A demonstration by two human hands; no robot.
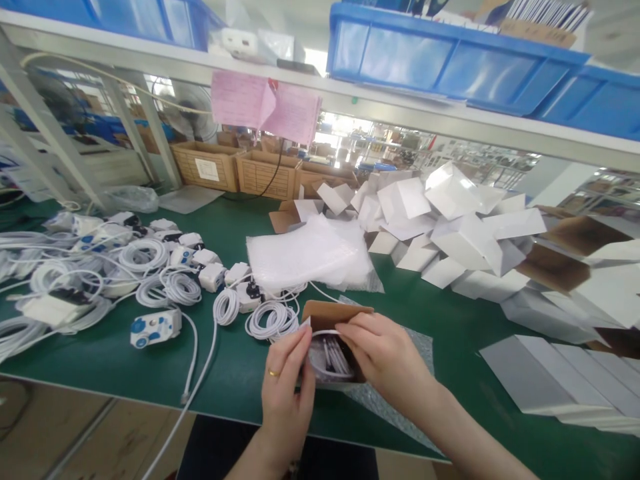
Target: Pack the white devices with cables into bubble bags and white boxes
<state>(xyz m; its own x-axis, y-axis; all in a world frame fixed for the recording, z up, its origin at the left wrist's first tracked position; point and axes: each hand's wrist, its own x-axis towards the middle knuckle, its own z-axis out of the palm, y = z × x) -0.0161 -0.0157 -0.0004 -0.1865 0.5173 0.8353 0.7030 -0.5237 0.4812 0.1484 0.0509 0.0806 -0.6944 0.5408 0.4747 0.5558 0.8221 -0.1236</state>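
In front of me a small carton [337, 309], brown inside, stands open at the top. A coil of white cable [330, 377] sits inside it. My left hand [287, 387], with a ring on one finger, is closed on the carton's left side, thumb and fingertips at the rim. From the right, my right hand [385, 347] bends its fingers over the opposite rim, the fingertips beside the cable at the opening. Whether they also touch the cable I cannot tell. A sheet of bubble wrap [417, 347] lies partly under the carton and my right forearm.
Coiled white cables with socket blocks [155, 328] crowd the left of the green table [235, 380]. Flat white wrapping bags [310, 253] lie behind the carton. Many white boxes [465, 240] are heaped at right. Blue bins [450, 60] stand on the overhead shelf.
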